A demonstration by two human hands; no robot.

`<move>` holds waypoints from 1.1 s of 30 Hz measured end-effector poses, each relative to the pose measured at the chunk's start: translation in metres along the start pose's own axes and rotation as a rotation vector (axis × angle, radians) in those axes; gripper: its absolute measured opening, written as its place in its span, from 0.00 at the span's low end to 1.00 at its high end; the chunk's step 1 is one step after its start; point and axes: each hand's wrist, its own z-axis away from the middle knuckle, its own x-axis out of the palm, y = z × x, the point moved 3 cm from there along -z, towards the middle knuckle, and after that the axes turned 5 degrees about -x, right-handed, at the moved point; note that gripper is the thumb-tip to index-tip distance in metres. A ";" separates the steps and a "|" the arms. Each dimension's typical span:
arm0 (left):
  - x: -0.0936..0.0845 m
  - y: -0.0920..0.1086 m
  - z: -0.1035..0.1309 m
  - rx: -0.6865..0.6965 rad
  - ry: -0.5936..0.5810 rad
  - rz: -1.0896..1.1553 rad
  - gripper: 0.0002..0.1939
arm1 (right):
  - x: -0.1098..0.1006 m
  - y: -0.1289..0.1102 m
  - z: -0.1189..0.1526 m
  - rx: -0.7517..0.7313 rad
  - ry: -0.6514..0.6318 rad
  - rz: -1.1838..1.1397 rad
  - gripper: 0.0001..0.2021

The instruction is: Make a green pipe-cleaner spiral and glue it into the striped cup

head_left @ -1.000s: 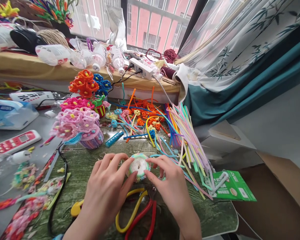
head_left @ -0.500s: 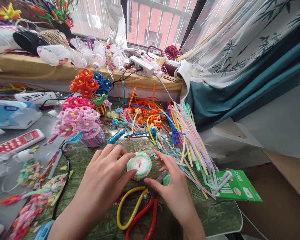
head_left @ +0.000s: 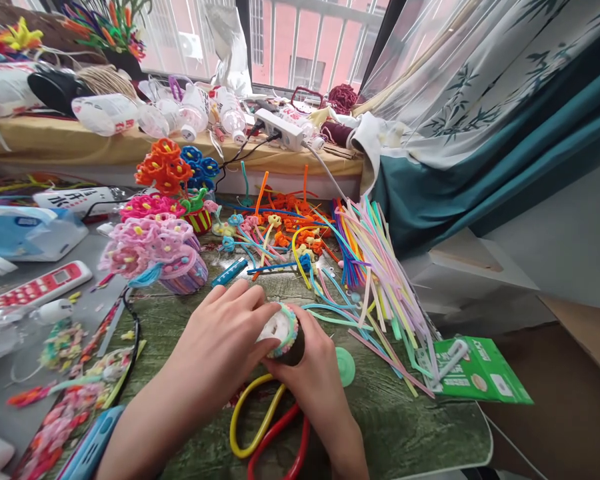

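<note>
Between my hands is a small round cup-like pot (head_left: 289,329), pastel and fuzzy round its rim, with white filling inside. My left hand (head_left: 225,333) grips its left side, thumb and fingers at the rim. My right hand (head_left: 307,360) is closed round its right side, thumb below the rim. The pot tilts a little. Under my right hand lie pliers or scissors with one yellow handle (head_left: 236,427) and one red handle (head_left: 300,453); their jaws are hidden. A pale green disc (head_left: 346,366) lies just right of my right hand.
Behind my hands stand a pot of pink fuzzy flowers (head_left: 147,247) and orange flowers (head_left: 164,167). A teal lighter-like stick (head_left: 230,272) lies near them. Pastel pipe cleaners (head_left: 380,267) spread at the right, beside a green packet (head_left: 485,370). A phone-like red and white handset (head_left: 40,285) lies left.
My right hand has moved left and closed on the pot, which is now tilted. The green disc, partly hidden before, shows fully.
</note>
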 end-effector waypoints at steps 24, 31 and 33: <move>0.000 0.009 0.005 0.048 0.109 -0.114 0.12 | -0.005 0.000 0.005 -0.073 0.107 0.025 0.31; 0.001 0.014 0.005 0.043 0.055 -0.139 0.11 | -0.005 0.000 0.005 -0.083 0.116 0.050 0.30; 0.001 0.014 0.005 0.039 0.045 -0.131 0.10 | -0.005 0.000 0.006 -0.088 0.121 0.058 0.30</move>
